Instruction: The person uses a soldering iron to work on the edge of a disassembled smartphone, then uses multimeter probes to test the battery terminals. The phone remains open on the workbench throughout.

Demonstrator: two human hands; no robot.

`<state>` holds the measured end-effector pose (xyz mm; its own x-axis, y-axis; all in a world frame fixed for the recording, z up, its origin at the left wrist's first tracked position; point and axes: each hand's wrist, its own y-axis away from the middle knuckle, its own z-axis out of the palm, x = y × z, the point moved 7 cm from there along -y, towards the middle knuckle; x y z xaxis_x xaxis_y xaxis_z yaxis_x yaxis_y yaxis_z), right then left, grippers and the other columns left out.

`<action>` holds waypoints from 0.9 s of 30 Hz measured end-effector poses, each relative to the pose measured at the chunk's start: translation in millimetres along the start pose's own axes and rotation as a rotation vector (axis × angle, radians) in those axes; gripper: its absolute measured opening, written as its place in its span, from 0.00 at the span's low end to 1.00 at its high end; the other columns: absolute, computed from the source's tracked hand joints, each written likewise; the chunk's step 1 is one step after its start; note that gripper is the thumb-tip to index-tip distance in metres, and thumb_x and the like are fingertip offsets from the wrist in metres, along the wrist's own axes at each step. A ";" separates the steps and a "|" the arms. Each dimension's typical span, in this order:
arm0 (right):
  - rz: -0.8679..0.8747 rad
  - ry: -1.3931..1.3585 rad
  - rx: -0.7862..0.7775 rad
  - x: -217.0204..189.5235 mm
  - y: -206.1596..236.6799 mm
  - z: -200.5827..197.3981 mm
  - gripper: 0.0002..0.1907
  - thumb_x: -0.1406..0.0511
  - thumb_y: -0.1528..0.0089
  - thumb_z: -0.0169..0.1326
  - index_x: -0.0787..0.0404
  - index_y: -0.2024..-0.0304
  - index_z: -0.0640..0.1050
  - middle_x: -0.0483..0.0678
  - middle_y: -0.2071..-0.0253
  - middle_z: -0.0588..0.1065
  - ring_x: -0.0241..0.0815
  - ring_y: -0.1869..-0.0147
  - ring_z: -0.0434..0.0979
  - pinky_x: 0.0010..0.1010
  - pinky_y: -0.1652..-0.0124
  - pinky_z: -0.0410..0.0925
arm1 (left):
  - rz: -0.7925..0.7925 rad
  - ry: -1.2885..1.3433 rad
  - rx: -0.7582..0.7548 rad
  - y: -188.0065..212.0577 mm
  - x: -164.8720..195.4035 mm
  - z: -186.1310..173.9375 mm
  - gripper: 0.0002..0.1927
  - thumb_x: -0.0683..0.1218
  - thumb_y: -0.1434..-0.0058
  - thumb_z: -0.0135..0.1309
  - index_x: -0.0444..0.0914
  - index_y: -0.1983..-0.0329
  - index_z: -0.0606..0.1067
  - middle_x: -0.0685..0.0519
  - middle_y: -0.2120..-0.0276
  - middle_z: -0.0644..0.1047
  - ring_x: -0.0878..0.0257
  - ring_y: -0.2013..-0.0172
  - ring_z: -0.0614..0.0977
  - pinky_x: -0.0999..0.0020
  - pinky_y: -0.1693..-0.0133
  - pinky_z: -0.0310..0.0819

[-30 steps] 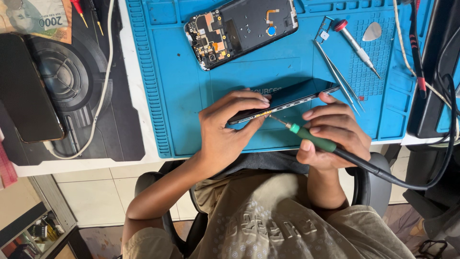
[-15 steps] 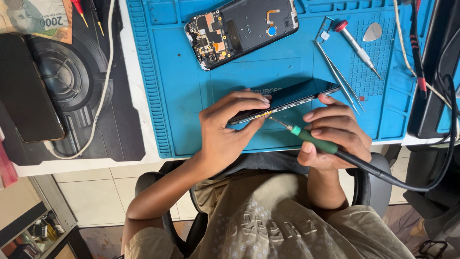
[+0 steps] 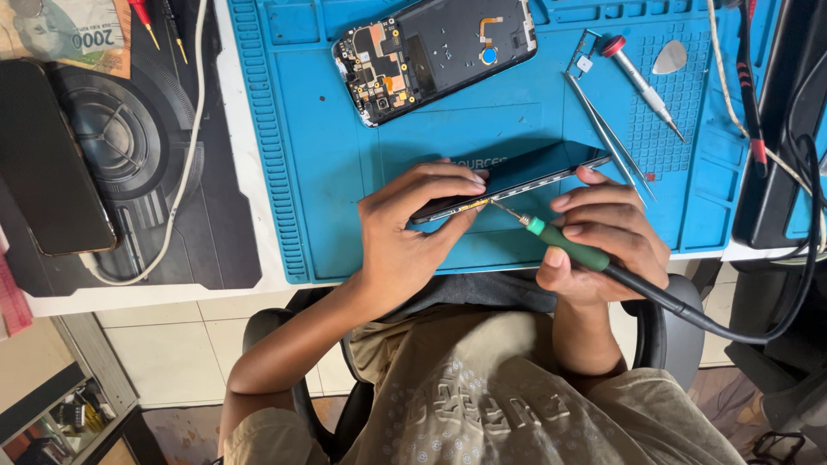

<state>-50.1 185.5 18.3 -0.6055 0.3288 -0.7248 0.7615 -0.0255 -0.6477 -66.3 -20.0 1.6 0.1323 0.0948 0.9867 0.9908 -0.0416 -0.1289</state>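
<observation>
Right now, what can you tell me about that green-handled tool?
The soldering iron has a green grip, a thin metal tip and a thick black cable trailing off to the right. The right hand holds it like a pen, tilted, its tip at the edge of the dark phone panel that the left hand steadies.

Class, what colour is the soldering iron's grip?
Green, on the soldering iron; head view.

- The left hand covers the near end of the dark phone panel.
- The soldering iron's tip is too small to tell if it touches.
- The top edge cuts off the opened phone and the banknote.
- The iron's black cable partly goes out at the right edge.
</observation>
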 end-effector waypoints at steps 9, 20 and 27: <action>-0.014 -0.042 -0.027 -2.3 -2.4 1.2 0.20 0.56 0.37 0.63 0.65 0.66 0.72 0.52 0.72 0.74 0.50 0.60 0.82 0.47 0.43 0.76 | -0.002 0.008 0.002 -0.3 0.2 0.2 0.13 0.33 0.40 0.67 0.36 0.54 0.79 0.51 0.53 0.82 0.58 0.49 0.86 0.62 0.39 0.78; -0.019 -0.037 -0.031 -2.4 -1.8 2.2 0.19 0.57 0.37 0.62 0.65 0.66 0.72 0.52 0.72 0.74 0.50 0.60 0.82 0.47 0.43 0.76 | 0.001 0.018 0.007 0.5 0.6 0.0 0.13 0.32 0.40 0.66 0.36 0.54 0.79 0.50 0.52 0.82 0.58 0.49 0.86 0.64 0.40 0.79; -0.002 -0.018 -0.018 -0.1 -0.1 1.7 0.18 0.59 0.36 0.63 0.66 0.66 0.72 0.53 0.71 0.74 0.50 0.59 0.82 0.47 0.44 0.77 | -0.031 0.022 0.010 0.0 -0.6 -0.4 0.13 0.32 0.40 0.65 0.36 0.54 0.79 0.50 0.53 0.82 0.59 0.49 0.86 0.65 0.42 0.81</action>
<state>-50.5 183.9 18.0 -0.6111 0.3120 -0.7275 0.7640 -0.0079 -0.6451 -66.4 -20.4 1.0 0.1007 0.0738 0.9922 0.9947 -0.0287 -0.0988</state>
